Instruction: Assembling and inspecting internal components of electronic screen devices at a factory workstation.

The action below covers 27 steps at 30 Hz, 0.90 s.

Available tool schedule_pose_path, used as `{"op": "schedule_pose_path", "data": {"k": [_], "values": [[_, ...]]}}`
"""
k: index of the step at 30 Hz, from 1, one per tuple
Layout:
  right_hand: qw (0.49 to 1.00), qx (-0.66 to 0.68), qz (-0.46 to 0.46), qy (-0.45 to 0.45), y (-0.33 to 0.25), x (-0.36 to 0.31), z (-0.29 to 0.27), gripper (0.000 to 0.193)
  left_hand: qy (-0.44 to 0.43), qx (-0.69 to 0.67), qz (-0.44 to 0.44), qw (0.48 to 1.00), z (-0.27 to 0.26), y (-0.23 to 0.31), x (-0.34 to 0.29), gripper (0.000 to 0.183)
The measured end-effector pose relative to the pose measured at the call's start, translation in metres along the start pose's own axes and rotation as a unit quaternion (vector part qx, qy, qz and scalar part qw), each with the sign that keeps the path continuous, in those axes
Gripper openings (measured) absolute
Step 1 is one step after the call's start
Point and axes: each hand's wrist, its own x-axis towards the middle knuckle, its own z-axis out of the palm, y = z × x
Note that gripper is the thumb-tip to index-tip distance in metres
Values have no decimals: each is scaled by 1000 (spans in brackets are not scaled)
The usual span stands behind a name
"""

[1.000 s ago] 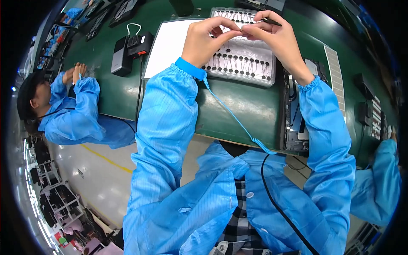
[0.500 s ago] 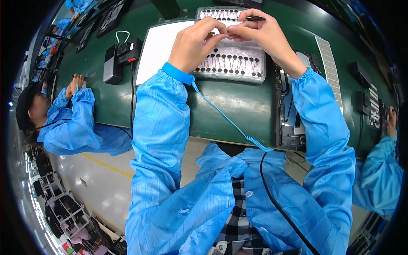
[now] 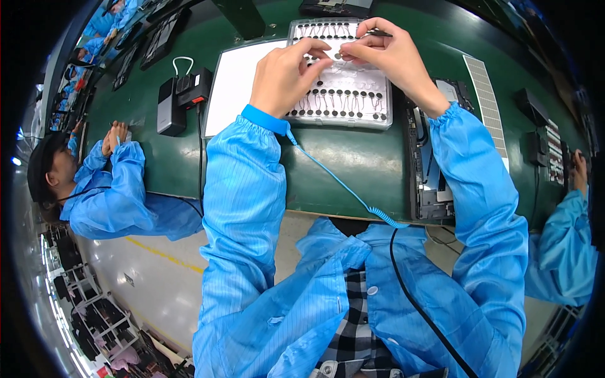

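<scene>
Fingers [image 3: 324, 45] of the left hand [image 3: 277, 79] stand apart, with a clear gap between thumb and index finger. The right hand [image 3: 394, 60] retains a slim dark tool [image 3: 380, 33] in its curled fingers. A small round part [image 3: 338, 56] is located at the right thumb's tip, between both hands; whether it is gripped cannot be determined. Below the fingertips lies the tray [image 3: 356, 78], with rows of black wired discs [image 3: 348, 92] nearer the wearer.

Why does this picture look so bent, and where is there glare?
Head view: the wide fisheye lens bends edges toward the rim, leaving black corners; head view: pale glare lies on the table and floor; head view: left hand and right hand look fairly sharp.
</scene>
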Motion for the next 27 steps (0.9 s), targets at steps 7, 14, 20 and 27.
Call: {"op": "schedule_pose_path", "data": {"k": [7, 14, 20, 27], "values": [[998, 50, -31, 4, -5, -5, 11, 21, 81, 12, -26, 996, 0, 11, 0, 18], [995, 102, -17, 5, -11, -1, 11, 22, 129, -104, -47, 985, -1, 5, 6, 12], [992, 117, -22, -33, -11, -6, 14, 23, 122, -130, -13, 984, -1, 9, 8, 16], [997, 80, 2, -15, -31, -16, 4, 31, 148, -87, 30, 985, -2, 34, 11, 18]]}}
